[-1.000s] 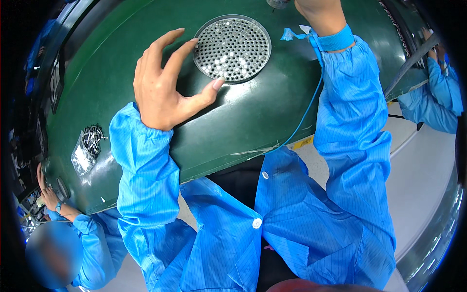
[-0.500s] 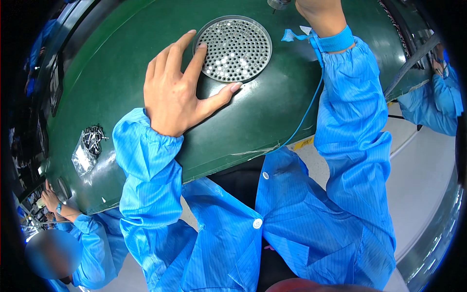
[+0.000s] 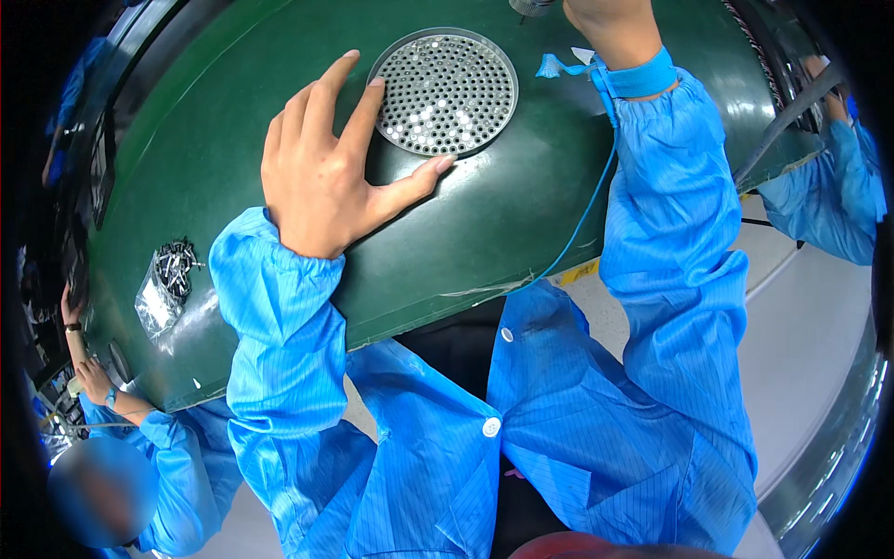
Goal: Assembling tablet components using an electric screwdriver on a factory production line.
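A round grey metal plate [image 3: 463, 98] with a raised rim and many small holes lies on the green tabletop; bright pieces sit in several of the holes. My left hand [image 3: 321, 172] is beside it, fingers spread, with the index fingertip at the left rim and the thumb tip at the near rim. My right hand [image 3: 616, 33] reaches to the top edge, its fingers cut off by the picture. Close to it, the end of a cylindrical metal tool [image 3: 531, 7] with a thin tip hangs down, mostly out of view.
A clear plastic bag [image 3: 158, 303] holds small dark and silver pieces [image 3: 177, 261] at the left. A blue wrist strap with a cord [image 3: 582, 228] runs from my right wrist past the table edge. Co-workers' blue sleeves [image 3: 182, 484] show at both sides.
My left hand has shifted slightly left, and the plate appears a little further left. At the far left, another person's forearm has come into view.
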Demonstrator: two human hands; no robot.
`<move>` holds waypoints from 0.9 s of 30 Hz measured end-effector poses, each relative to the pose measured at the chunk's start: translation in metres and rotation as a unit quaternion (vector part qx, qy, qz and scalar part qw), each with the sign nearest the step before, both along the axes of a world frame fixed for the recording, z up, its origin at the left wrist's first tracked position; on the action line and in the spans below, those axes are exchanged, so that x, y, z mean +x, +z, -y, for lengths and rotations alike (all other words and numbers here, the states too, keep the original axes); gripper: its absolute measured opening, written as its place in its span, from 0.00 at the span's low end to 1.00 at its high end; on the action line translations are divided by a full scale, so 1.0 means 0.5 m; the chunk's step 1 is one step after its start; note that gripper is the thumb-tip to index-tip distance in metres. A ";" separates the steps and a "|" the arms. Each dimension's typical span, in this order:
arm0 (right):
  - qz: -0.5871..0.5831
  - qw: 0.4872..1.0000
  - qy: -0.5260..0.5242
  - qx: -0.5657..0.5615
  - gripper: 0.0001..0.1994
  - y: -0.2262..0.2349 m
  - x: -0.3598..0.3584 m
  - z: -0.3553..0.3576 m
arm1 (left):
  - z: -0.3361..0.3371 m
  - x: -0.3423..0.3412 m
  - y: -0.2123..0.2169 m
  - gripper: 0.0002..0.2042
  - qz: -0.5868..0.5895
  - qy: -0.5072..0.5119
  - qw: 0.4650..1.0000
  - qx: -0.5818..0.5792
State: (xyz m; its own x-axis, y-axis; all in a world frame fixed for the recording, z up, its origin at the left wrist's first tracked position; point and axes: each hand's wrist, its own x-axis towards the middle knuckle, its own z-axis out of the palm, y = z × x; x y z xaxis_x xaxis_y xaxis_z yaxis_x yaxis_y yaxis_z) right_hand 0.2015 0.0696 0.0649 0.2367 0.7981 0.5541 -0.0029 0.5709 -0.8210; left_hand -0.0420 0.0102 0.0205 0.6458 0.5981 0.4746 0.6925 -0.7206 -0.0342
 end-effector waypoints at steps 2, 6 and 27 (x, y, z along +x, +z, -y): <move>-0.006 1.000 0.000 0.000 0.10 -0.001 0.000 0.001 | 0.003 0.007 -0.004 0.37 -0.011 0.004 1.000 0.014; 0.005 1.000 0.011 0.018 0.10 -0.004 0.001 0.003 | 0.009 0.022 -0.018 0.43 0.040 0.011 0.999 -0.023; 0.003 1.000 -0.016 -0.002 0.10 0.001 -0.001 0.009 | 0.016 0.029 -0.034 0.45 0.110 0.009 0.991 -0.074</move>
